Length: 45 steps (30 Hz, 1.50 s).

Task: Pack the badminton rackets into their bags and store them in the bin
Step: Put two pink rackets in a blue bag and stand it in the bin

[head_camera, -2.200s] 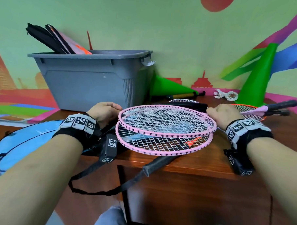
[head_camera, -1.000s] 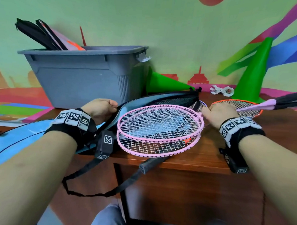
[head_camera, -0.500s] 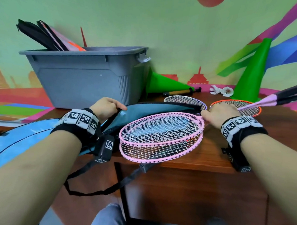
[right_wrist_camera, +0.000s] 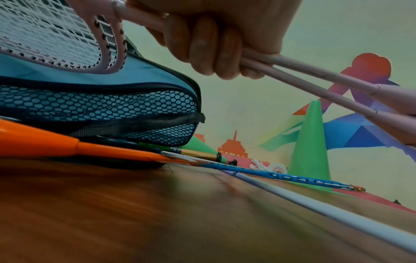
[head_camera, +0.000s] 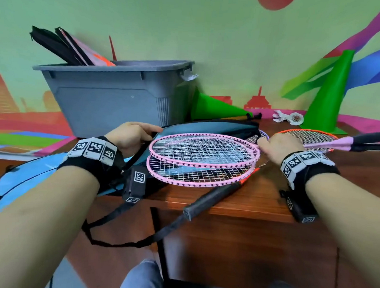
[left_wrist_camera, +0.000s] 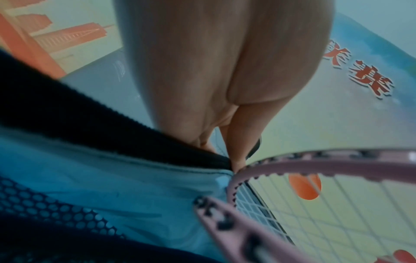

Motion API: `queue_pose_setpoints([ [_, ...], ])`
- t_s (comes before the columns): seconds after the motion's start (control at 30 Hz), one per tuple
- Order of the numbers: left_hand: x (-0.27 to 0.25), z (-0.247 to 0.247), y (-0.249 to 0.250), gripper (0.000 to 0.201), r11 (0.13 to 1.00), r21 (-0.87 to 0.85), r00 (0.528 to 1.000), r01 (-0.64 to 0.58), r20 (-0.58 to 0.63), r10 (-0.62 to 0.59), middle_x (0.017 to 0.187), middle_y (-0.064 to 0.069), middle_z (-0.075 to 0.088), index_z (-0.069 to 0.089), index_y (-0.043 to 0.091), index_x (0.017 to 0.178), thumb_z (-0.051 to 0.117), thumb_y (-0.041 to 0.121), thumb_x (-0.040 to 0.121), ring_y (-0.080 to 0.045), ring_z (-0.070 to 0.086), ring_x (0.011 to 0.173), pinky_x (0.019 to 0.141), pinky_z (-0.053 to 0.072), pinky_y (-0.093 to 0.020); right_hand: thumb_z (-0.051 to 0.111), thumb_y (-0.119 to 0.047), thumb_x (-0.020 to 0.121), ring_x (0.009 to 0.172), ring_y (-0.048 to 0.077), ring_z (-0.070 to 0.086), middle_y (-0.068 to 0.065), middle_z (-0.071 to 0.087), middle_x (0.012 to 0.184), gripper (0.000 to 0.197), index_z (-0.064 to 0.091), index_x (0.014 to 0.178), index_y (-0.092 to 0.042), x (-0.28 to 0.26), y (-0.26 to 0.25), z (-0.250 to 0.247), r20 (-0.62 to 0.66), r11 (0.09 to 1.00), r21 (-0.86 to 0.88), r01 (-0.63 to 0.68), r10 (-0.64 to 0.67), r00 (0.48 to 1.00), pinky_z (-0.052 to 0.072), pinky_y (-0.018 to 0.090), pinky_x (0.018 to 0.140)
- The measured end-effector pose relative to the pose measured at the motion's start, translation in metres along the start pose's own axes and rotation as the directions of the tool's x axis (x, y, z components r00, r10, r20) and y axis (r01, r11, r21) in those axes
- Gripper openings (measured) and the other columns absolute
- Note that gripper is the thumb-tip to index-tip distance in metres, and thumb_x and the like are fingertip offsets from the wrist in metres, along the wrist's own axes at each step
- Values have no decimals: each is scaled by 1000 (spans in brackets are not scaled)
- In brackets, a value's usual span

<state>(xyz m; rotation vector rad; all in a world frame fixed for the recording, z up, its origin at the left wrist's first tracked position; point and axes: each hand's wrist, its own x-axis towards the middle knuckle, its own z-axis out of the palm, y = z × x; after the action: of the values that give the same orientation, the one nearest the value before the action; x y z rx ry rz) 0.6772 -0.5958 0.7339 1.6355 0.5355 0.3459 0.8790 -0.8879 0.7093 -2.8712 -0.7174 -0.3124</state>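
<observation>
The right hand (head_camera: pixel 278 147) is wrapped round the two pink shafts together, just behind the heads, so both pink rackets (head_camera: pixel 204 151) are gripped as one bundle (the curled fingers (right_wrist_camera: pixel 209 58) are plain in the right wrist view). The left hand (head_camera: pixel 130 137) pinches the black-trimmed edge of the blue racket bag (head_camera: pixel 209 126), and the mouth is held open right beside the rim of the upper racket head.

Step in hand, as judged: the pair is being loaded into the bag; the heads are at the opening, not yet covered. The next move calls for the flap to be kept lifted while the heads are slid in leftward, both frames kept stacked so no rim catches the zip edge.

Long axis of the rackets: roughly left-right across the table (head_camera: pixel 258 203), heads toward the left hand, black grips (head_camera: pixel 372 141) out to the right and slightly raised. The heads lie nearly flat, one over the other, above the front edge of the table.

The grey bin (head_camera: pixel 113 92) stands behind the left hand, with bagged rackets already sticking out of it. An orange racket (head_camera: pixel 309 136) lies behind the right hand.
</observation>
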Motion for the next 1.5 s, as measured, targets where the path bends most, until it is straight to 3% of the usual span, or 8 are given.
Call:
queue_pose_setpoints([
  [0.13, 3, -8, -2, 51, 999, -31, 999, 16, 35, -15, 123, -28, 58, 53, -6, 126, 26, -19, 85, -36, 59, 103, 85, 55, -38, 28, -41, 92, 92, 34, 55, 23, 64, 103, 47, 57, 79, -7, 2, -8, 1, 36, 998, -50, 30, -28, 999, 39, 34, 75],
  [0.3, -1, -5, 4, 53, 996, -89, 994, -31, 105, 40, 128, -25, 55, 48, -8, 130, 24, -19, 84, -30, 60, 101, 72, 57, -27, 32, -37, 94, 83, 28, 48, 16, 57, 84, 43, 56, 72, -8, -1, -19, -1, 38, 991, -126, 40, -36, 999, 35, 33, 76],
  [0.57, -13, 9, 8, 49, 997, -71, 967, -41, 248, 57, 111, -20, 62, 60, 2, 112, 24, -20, 86, -30, 61, 97, 80, 56, -31, 33, -40, 90, 78, 26, 46, 7, 46, 66, 43, 50, 62, -11, 5, -39, -3, 72, 996, -88, 21, -15, 997, 34, 34, 78],
  [0.8, -12, 18, 14, 45, 990, -125, 974, -61, 208, 86, 100, -16, 68, 61, 2, 108, 28, -18, 86, -23, 66, 85, 67, 57, -25, 33, -42, 89, 79, 26, 46, 11, 52, 81, 39, 55, 79, -12, 7, -50, -3, 51, 996, -90, 16, -11, 999, 34, 35, 78],
  [1.03, -16, 40, 23, 44, 987, -131, 963, -95, 238, 124, 93, -13, 70, 62, 3, 106, 28, -18, 87, -22, 67, 84, 74, 56, -30, 34, -44, 88, 94, 28, 57, 15, 64, 107, 36, 53, 86, -14, 5, -49, -2, 44, 998, -26, -54, 55, 998, 38, 37, 88],
  [1.2, -16, 63, 31, 42, 980, -163, 953, -118, 257, 158, 88, -15, 69, 62, 1, 105, 31, -18, 85, -25, 66, 79, 76, 56, -29, 35, -47, 88, 98, 30, 58, 15, 62, 106, 44, 59, 93, -10, 2, -64, 4, 98, 998, 7, -65, 64, 993, 38, 36, 76],
  [1.4, -17, 44, 26, 30, 826, 528, 975, -198, 22, 220, 87, -5, 64, 65, 10, 111, 55, -4, 86, -11, 55, 73, 64, 43, -12, 31, -46, 87, 86, 30, 55, 15, 58, 93, 46, 51, 76, -6, 4, -47, 2, 197, 997, 24, -74, 68, 978, 47, 37, 83],
  [1.5, -19, 31, 18, 38, 810, 558, 972, -182, -21, 233, 115, -8, 65, 64, 14, 114, 52, -5, 84, -17, 60, 96, 88, 46, -25, 33, -41, 90, 81, 29, 52, 19, 58, 93, 43, 54, 81, -5, 2, -43, 0, 200, 997, 37, -65, 56, 978, 43, 32, 74],
])
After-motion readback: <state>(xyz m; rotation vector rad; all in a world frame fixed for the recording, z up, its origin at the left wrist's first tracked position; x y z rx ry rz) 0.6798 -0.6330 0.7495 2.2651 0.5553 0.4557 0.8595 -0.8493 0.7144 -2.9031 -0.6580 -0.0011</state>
